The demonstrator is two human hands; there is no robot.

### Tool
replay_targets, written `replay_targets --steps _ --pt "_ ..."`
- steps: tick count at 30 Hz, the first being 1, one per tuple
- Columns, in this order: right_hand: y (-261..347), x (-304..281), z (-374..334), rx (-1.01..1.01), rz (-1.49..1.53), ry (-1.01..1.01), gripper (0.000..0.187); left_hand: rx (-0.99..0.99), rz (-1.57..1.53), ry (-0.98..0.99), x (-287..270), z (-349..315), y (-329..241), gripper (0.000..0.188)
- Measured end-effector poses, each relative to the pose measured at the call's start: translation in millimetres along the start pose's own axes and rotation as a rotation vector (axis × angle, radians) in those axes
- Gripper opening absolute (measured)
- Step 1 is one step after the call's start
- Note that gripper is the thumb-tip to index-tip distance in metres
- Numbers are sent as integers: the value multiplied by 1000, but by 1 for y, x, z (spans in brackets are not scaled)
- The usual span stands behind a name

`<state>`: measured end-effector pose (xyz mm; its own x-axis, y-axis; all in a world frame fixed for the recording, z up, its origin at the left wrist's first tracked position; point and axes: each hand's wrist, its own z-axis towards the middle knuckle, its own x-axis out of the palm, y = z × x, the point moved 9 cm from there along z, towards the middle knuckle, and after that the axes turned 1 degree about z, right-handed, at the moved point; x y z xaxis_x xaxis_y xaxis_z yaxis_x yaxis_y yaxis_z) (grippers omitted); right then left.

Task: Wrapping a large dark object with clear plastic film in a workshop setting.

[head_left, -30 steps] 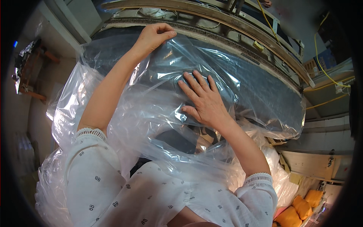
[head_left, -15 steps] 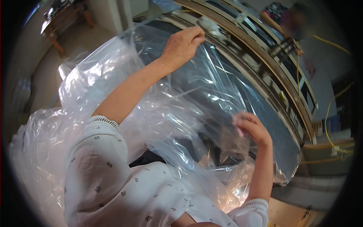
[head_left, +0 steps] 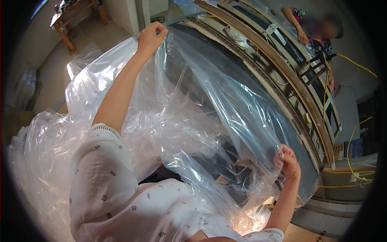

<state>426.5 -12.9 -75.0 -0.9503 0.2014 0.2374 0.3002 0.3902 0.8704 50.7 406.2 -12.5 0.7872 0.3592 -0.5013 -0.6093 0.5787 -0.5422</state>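
A large sheet of clear plastic film (head_left: 219,97) is stretched between my two hands over a dark work surface (head_left: 193,42). At the far left of that surface, my left hand (head_left: 151,38) pinches the film, which hangs in folds below the fingers. My right hand (head_left: 289,161) grips the film's edge between thumb and fingers, lower and to the right. Crumpled film spreads from the surface toward my body and down on the left. Some dark and brownish patches show through it near my waist.
Beyond the surface runs a long machine with wooden rails (head_left: 278,80) and a black bracket (head_left: 316,70). Another person's hand (head_left: 302,37) rests near its far side. Yellow cords (head_left: 350,141) hang at the right by a blue box (head_left: 356,148). A wooden-legged table (head_left: 66,34) stands far left.
My left hand has moved left, and my right hand has moved right and lower. The film between them is now spread wider, with long folds. The other person's arm has also shifted.
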Motion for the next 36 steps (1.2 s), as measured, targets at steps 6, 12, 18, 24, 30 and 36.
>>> replay_targets --steps 6,12,18,24,30,36 --pt "4 5 3 -35 -4 -32 18 -159 -147 87 16 8 25 16" --pt "3 4 5 -63 -59 -42 13 -432 -611 257 29 5 40 14" --pt "10 7 -10 -201 -189 -267 13 -583 -632 367 41 13 26 11" --pt "-23 54 -31 75 -385 61 14 115 279 319 88 64 76 26" --pt "-188 -20 -121 468 -685 -7 26 405 564 -18 138 31 41 27" --pt "-264 -143 -294 1125 -1324 -795 24 343 336 169 153 30 14 22"
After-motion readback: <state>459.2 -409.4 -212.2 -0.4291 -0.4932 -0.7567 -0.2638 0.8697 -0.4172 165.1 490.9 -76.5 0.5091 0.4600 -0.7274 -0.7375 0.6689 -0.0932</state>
